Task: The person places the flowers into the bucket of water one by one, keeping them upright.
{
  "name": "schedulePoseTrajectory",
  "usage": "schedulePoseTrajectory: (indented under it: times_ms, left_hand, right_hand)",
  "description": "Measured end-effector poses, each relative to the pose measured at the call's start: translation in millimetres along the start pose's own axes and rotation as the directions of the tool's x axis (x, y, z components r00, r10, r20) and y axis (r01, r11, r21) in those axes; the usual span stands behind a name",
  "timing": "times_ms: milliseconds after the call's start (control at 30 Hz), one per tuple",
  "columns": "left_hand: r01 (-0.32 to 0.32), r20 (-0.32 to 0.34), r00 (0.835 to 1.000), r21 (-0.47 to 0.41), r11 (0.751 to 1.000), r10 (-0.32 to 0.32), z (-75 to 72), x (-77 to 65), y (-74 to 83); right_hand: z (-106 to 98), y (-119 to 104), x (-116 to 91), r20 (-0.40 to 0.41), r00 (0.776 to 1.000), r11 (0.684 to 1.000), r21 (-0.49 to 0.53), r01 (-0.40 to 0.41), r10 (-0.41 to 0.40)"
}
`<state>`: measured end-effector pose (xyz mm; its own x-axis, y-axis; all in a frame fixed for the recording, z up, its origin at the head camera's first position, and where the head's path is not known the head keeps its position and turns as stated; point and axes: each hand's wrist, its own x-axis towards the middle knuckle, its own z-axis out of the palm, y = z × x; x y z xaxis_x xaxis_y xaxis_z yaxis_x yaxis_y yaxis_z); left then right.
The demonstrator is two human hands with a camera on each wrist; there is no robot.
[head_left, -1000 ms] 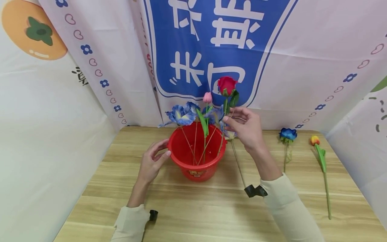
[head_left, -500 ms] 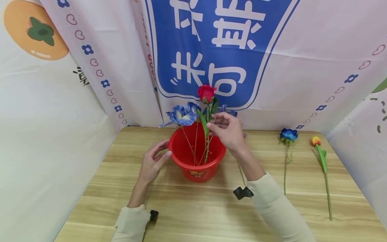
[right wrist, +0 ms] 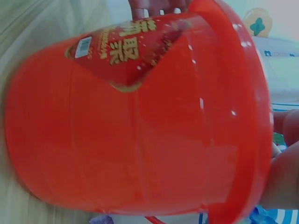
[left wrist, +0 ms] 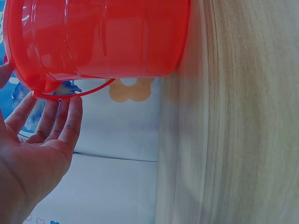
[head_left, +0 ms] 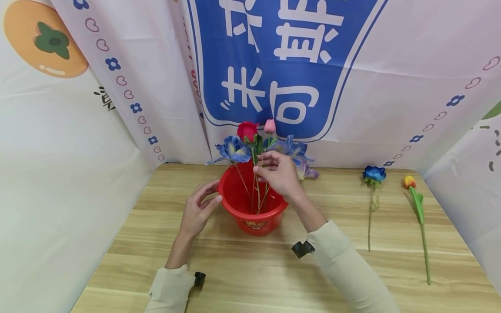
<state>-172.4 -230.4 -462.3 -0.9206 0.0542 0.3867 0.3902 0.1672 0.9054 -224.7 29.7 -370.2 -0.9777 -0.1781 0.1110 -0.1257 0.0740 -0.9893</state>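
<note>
The right hand [head_left: 278, 174] pinches the stem [head_left: 257, 191] of the red rose [head_left: 247, 131] between thumb and fingers, the tips together on it. The bloom and its green leaves [head_left: 258, 142] stand above the grip, the bloom a little to its left; below the fingers, the rest of the stem runs down inside the red bucket [head_left: 270, 225], its lower end hidden by the front rim. The rose is close to upright, the bloom leaning slightly left.

The left hand [head_left: 199, 211] is at the bucket's left side, thumb and fingertips spread against the rim and the thin handle [left wrist: 100, 87], fingers only slightly bent and the palm well off the wall. The bucket is upright on the wooden table [head_left: 235, 269]. In the right wrist view its wall and label [right wrist: 126, 53] fill most of the frame, and the pinch cannot be made out.

A blue iris [head_left: 233, 150] stands in the bucket, left of the rose; a pink tulip [head_left: 269, 126] rises behind the right hand. A purple flower [head_left: 307, 171] shows just right of the bucket. Well apart, farther right, lie a blue flower [head_left: 374, 174] and an orange-yellow tulip [head_left: 409, 181].
</note>
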Motion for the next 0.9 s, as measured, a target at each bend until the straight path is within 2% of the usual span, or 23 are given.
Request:
schedulePoseTrajectory:
  times_ms: [400, 700, 900]
  left_hand:
    - [0.002, 0.005, 1.000, 0.005, 1.000, -0.002, 0.1, 1.1, 0.5]
    - [0.011, 0.006, 1.000, 0.002, 1.000, -0.011, 0.0, 1.1, 0.3]
    - [0.011, 0.008, 1.000, 0.007, 1.000, -0.011, -0.3, 0.9, -0.6]
  right_hand:
    - [22, 9, 8, 0.045, 0.994, 0.994, -0.053, -0.098, 0.101]
    - [35, 6, 3, 0.100, 0.993, 0.993, -0.104, -0.059, 0.069]
    - [37, 9, 5, 0.089, 0.993, 0.988, -0.133, -0.071, 0.084]
